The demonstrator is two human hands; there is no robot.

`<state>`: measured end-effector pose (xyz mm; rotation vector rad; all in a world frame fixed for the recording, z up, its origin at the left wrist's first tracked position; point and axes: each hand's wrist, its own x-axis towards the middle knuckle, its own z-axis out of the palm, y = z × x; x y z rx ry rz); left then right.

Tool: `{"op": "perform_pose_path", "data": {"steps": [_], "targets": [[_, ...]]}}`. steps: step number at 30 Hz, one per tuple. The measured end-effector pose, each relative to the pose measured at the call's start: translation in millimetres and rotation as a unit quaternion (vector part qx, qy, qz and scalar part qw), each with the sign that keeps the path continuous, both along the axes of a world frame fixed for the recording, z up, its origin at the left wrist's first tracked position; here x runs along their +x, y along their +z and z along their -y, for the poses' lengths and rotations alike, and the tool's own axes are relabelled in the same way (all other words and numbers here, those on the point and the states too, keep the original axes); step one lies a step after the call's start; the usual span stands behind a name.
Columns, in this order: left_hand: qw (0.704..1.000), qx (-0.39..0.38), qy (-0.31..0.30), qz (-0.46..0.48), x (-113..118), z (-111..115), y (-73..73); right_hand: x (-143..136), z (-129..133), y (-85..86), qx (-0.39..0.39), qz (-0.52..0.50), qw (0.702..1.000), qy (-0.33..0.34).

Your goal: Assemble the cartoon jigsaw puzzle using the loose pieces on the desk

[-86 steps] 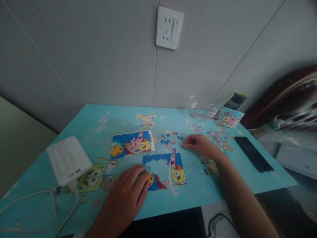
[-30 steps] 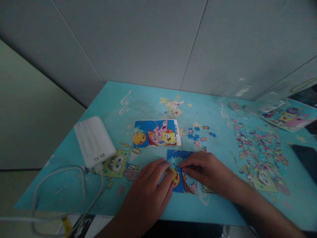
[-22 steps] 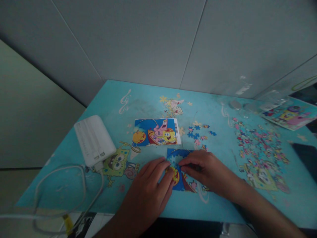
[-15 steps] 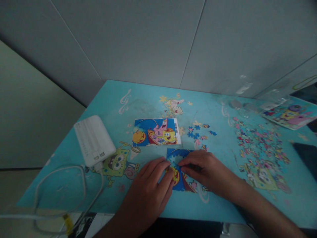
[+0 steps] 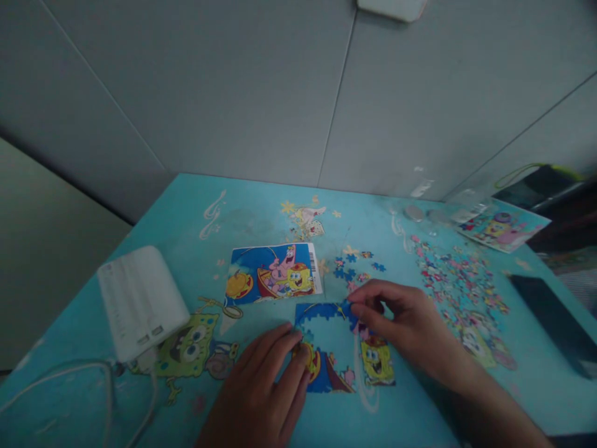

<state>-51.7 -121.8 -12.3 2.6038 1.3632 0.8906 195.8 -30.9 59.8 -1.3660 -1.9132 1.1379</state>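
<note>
A flat puzzle (image 5: 329,379), blue-rimmed and jagged around a hollow middle, lies on the smooth tabletop (image 5: 373,414); left hand (image 5: 261,382) loosely open over its left edge, right hand (image 5: 403,320) at its upper-right corner, grip unclear.

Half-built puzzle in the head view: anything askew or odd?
Yes: the puzzle has a gap at lower right. Its right-hand section stands apart from the bottom strip, breaking the outline. Probably just unfinished; I see no clear damage.

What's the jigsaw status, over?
Left hand at jigsaw puzzle, partly hiding left edge. Right hand at upper right corner, hold unclear. Middle unfilled; loose blue pieces beyond.
</note>
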Motion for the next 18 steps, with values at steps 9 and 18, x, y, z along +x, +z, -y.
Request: {"op": "perform_pose_path", "data": {"steps": [9, 18], "targets": [[0.999, 0.042, -0.002, -0.010, -3, -4, -3.5, 63, -48, -11.0, 0.093, 0.246, 0.952, -0.155], [0.996, 0.087, -0.014, -0.025, -8, -11, -6.1, 68, -49, -13.3, 0.008, 0.250, 0.965, -0.075]]}}
